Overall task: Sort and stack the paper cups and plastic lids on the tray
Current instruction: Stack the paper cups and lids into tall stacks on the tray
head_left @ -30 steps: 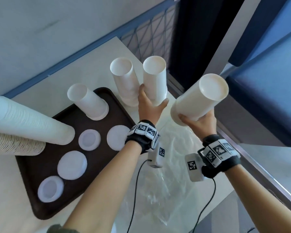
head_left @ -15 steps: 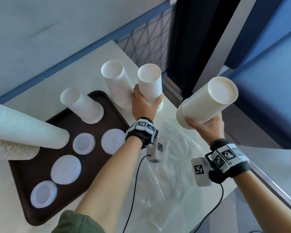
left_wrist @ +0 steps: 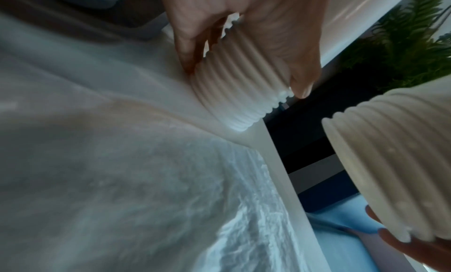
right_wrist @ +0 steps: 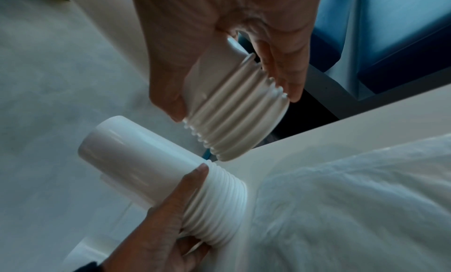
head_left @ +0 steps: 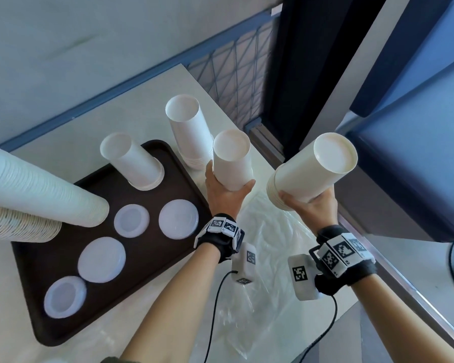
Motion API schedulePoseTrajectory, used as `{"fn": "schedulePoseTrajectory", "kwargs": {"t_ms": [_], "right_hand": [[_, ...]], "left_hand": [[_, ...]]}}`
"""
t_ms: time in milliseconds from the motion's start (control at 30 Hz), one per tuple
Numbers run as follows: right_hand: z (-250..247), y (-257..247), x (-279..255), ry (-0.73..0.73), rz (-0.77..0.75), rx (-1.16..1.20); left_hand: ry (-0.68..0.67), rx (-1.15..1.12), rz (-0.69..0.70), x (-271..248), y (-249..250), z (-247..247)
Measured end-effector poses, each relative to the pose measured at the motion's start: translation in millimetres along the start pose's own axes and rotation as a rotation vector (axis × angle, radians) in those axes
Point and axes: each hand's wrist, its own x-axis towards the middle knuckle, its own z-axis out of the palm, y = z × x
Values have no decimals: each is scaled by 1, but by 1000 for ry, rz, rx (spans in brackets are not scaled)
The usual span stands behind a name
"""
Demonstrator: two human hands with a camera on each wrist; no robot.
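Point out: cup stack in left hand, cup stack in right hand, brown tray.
Left-hand cup stack [head_left: 232, 163], head view, on its side wall.
Right-hand cup stack [head_left: 307, 179], head view, on its side wall.
Brown tray [head_left: 152, 247], head view, on its bare floor.

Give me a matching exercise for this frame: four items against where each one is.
Items:
1. cup stack in left hand
2. cup stack in right hand
3. plastic lids
4. clear plastic bag

Places:
A. flat on the brown tray
B. crumpled on the table
C. held upright near the tray's corner
D. held tilted beyond the table edge

Pairs: 1-C, 2-D, 3-A, 4-B
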Motion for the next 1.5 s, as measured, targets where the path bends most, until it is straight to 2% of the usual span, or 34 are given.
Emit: {"fn": "schedulePoseTrajectory", "kwargs": {"t_ms": [167, 300, 467, 567, 667, 800, 900, 1100, 1300, 1400, 1500], "right_hand": [[-4, 5, -7, -16, -3, -25], [-1, 3, -12, -37, -10, -31], [15, -6, -25, -120, -34, -26], [33, -17, -32, -213, -102, -35], [53, -36, -39, -294, -177, -50], [77, -72, -45, -411, -275, -82], [90, -104, -45, -480, -335, -117], [110, -175, -31, -490, -421, -131], [139, -251, -27, -503, -567, -138], [170, -270, -28, -532, -567, -119], [201, -272, -33, -551, -562, -186]], "left_hand": [[21, 47, 20, 3, 0, 2], [-19, 46, 45, 1, 3, -7], [-44, -27, 133, -11, 20, -43], [14, -89, 231, -18, 35, -83], [121, -132, 263, -12, 57, -129], [272, -62, 319, 18, 82, -186], [322, 10, 288, 45, 89, -210], [238, 92, 235, 79, 65, -212], [139, 50, 120, 88, 18, -203], [81, 116, 78, 94, -6, -200], [68, 79, 60, 99, -20, -199]]}}
